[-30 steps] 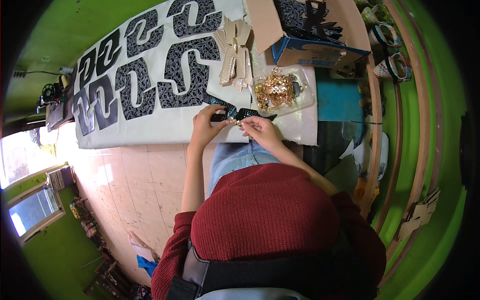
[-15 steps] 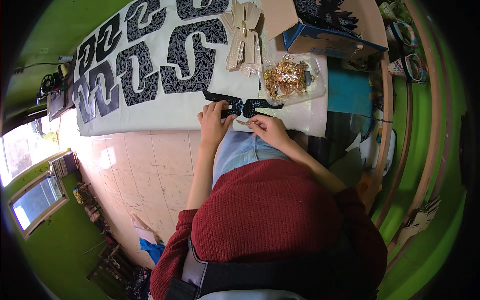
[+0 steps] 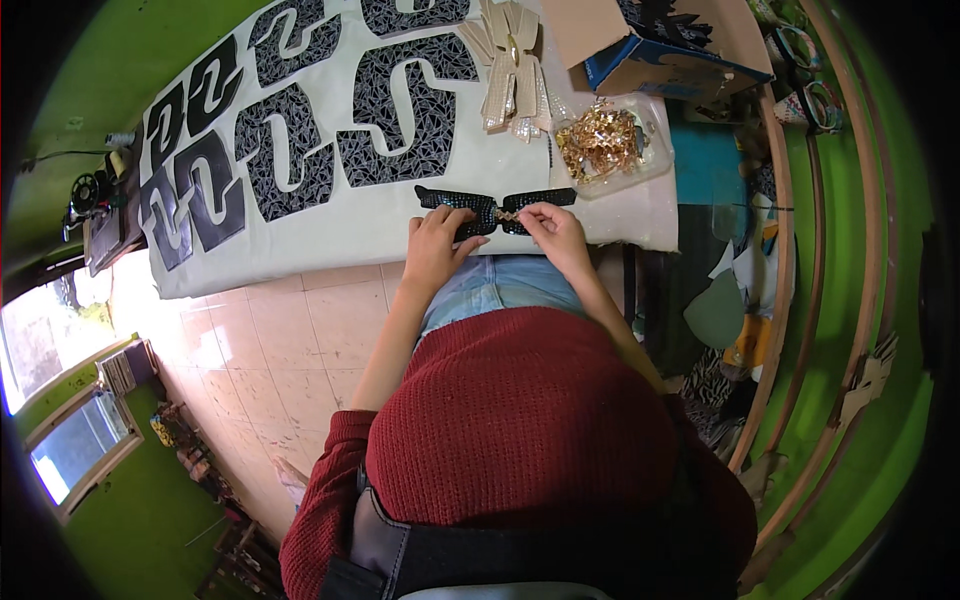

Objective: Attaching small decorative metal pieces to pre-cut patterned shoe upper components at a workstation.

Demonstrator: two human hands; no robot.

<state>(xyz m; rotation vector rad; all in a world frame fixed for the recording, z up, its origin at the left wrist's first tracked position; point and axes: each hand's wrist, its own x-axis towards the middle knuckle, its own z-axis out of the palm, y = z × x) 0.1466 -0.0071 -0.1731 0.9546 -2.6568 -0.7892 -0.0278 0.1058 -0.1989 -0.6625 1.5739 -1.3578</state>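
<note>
A black, shiny textured strap piece shaped like a bow [image 3: 549,197] lies across the white table edge in front of me. My left hand [image 3: 436,243] grips its left half, fingers on top and the thumb at the lower edge. My right hand [image 3: 557,236] pinches a small gold ornament [image 3: 507,215] over the narrow middle of the bow. The fingers partly hide the ornament. Just beyond my right hand stands a clear plastic tub [image 3: 661,163] heaped with gold ornaments [image 3: 598,140].
A bundle of beige straps with a gold ornament [image 3: 514,50] lies beyond the bow. Black patterned cutouts [image 3: 365,155] spread over the white-covered table [image 3: 330,240] at left. An open cardboard box [image 3: 690,75] holds black pieces at back right. Wooden rails [image 3: 778,300] run along the right.
My right hand has brought the gold ornament up from below the bow onto its middle. My left hand still holds the bow. The whole view has shifted slightly.
</note>
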